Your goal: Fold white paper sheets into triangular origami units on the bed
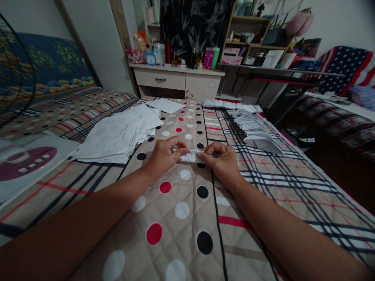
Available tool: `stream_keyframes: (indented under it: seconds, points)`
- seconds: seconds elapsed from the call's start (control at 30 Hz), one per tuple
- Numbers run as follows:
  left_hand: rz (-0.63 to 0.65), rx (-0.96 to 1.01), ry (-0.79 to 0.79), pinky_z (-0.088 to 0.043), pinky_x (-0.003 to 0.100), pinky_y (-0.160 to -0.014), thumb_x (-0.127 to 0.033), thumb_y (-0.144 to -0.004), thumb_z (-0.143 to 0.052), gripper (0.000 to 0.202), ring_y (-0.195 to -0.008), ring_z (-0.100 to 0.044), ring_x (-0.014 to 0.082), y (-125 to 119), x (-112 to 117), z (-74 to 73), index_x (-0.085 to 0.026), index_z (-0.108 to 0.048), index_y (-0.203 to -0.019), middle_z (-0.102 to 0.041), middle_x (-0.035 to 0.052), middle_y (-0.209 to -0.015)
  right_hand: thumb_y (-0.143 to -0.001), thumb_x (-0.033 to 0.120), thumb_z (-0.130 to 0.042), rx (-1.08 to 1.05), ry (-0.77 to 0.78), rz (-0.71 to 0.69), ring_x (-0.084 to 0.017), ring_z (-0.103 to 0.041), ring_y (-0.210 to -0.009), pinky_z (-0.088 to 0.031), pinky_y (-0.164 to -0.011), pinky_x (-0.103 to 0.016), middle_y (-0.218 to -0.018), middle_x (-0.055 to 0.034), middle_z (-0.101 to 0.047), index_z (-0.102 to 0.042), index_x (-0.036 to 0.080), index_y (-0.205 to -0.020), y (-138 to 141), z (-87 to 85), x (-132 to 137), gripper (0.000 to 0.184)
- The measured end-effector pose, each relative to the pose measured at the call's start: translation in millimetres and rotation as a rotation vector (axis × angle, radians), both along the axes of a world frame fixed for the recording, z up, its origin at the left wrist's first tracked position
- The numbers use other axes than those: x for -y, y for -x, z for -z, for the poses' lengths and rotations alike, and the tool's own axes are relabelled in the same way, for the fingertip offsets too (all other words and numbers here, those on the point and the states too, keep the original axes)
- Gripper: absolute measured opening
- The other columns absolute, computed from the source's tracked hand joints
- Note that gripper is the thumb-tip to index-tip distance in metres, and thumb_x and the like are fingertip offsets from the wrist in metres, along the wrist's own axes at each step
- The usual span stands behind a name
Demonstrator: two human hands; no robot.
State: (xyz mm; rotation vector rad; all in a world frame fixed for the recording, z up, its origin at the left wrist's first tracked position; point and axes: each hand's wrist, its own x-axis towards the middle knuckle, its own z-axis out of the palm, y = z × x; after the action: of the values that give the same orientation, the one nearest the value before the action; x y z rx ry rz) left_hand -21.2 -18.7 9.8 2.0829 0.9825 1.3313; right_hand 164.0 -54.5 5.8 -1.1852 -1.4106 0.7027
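Between my two hands is a small folded strip of white paper (191,157), held level just above the bedspread. My left hand (167,154) pinches its left end, thumb against fingers. At the other end my right hand (222,159) grips the strip in the same way, and part of the paper is hidden behind the fingers. To the left lies a stack of white paper sheets (108,134) with faint print on it. A row of folded white papers (249,125) lies on the right side of the bed, with another long bundle of folded paper (231,105) behind it.
A quilted bedspread (181,210) with dots and plaid stretches under my arms. One separate white sheet (166,105) lies toward the far edge. At left is a white bag with a purple print (29,162). A drawer cabinet (161,80) stands beyond the bed.
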Motion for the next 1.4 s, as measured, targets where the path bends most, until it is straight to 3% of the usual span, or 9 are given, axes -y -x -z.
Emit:
stream_keyframes:
  seconds: [0.13,0.3,0.43,0.6,0.77,0.93,1.07,1.17,1.4]
  points:
    - [0.038,-0.007,-0.001,-0.046,0.018,-0.057,-0.023,-0.078,-0.071,0.008,-0.061,-0.063,0.0104,2.1,0.2,-1.0,-0.016,-0.068,-0.081,-0.068,-0.0005,-0.068,-0.064,0.023,-0.078,-0.014,0.007,-0.006,-0.014,-0.06,-0.062,-0.045,-0.057,-0.025,-0.067,-0.0028,-0.067,-0.056,0.017,-0.054,-0.3,0.7,0.3,0.025]
    - [0.144,0.158,0.271,-0.049,0.02,-0.056,-0.026,-0.058,-0.086,0.05,-0.065,-0.065,0.0132,2.0,-2.6,0.5,-0.015,-0.064,-0.102,-0.069,0.0014,-0.078,-0.061,0.024,-0.079,-0.099,0.0,0.046,-0.014,-0.06,-0.06,-0.046,-0.057,-0.025,-0.066,-0.0018,-0.067,-0.054,0.018,-0.053,-2.4,-1.3,-0.8,0.027]
    - [0.243,0.32,0.425,-0.056,0.026,-0.069,-0.024,-0.056,-0.087,0.06,-0.077,-0.07,0.0183,0.3,-7.1,6.0,-0.014,-0.059,-0.109,-0.072,0.0054,-0.087,-0.058,0.024,-0.081,-0.197,0.036,0.097,-0.014,-0.059,-0.058,-0.046,-0.057,-0.025,-0.064,-0.0008,-0.066,-0.054,0.018,-0.053,-4.5,-2.6,-2.9,0.028]
    - [0.253,0.387,0.446,-0.057,0.029,-0.075,-0.022,-0.056,-0.087,0.055,-0.083,-0.07,0.0196,-4.0,-5.8,6.3,-0.013,-0.061,-0.104,-0.073,0.0072,-0.092,-0.057,0.026,-0.083,-0.309,0.123,0.045,-0.014,-0.059,-0.058,-0.046,-0.057,-0.026,-0.065,-0.0013,-0.067,-0.055,0.018,-0.055,-5.4,-1.1,-4.5,0.03]
    - [0.24,0.497,0.517,-0.055,0.028,-0.077,-0.026,-0.064,-0.081,0.042,-0.082,-0.069,0.017,-10.3,0.1,2.6,-0.013,-0.065,-0.102,-0.074,0.0079,-0.094,-0.058,0.028,-0.083,-0.34,0.131,-0.036,-0.012,-0.057,-0.057,-0.045,-0.055,-0.024,-0.064,-0.001,-0.066,-0.053,0.018,-0.054,-0.2,-1.0,-2.8,0.033]
    - [0.208,0.462,0.589,-0.051,0.023,-0.063,-0.027,-0.065,-0.08,0.025,-0.066,-0.065,0.013,-12.3,3.3,-0.3,-0.012,-0.071,-0.082,-0.073,0.0056,-0.08,-0.06,0.031,-0.083,-0.248,0.104,-0.046,-0.012,-0.055,-0.054,-0.043,-0.052,-0.024,-0.062,-0.0008,-0.064,-0.051,0.018,-0.052,3.8,-0.9,-1.5,0.035]
    - [0.14,0.357,0.617,-0.037,0.02,-0.046,-0.029,-0.067,-0.077,0.02,-0.048,-0.052,0.0079,-10.8,5.1,-3.1,-0.012,-0.069,-0.071,-0.064,0.0005,-0.057,-0.062,0.031,-0.081,-0.168,0.061,-0.015,-0.012,-0.054,-0.054,-0.043,-0.052,-0.024,-0.062,-0.0006,-0.062,-0.051,0.018,-0.054,4.7,1.3,-1.5,0.034]
    - [0.113,0.307,0.624,-0.032,0.02,-0.044,-0.031,-0.068,-0.074,0.02,-0.044,-0.048,0.0073,-9.5,4.8,-2.2,-0.012,-0.068,-0.068,-0.061,-0.0003,-0.053,-0.064,0.03,-0.08,-0.111,0.028,0.008,-0.012,-0.054,-0.054,-0.042,-0.051,-0.024,-0.061,-0.0002,-0.061,-0.051,0.018,-0.054,6.1,2.0,-0.5,0.033]
    - [0.096,0.302,0.631,-0.033,0.02,-0.043,-0.041,-0.066,-0.076,0.031,-0.043,-0.048,0.0077,-9.9,1.5,3.1,-0.012,-0.065,-0.064,-0.061,0.0005,-0.052,-0.068,0.027,-0.076,-0.016,-0.015,0.007,-0.013,-0.055,-0.058,-0.043,-0.056,-0.025,-0.062,-0.0004,-0.061,-0.051,0.019,-0.053,9.2,-1.0,3.8,0.03]
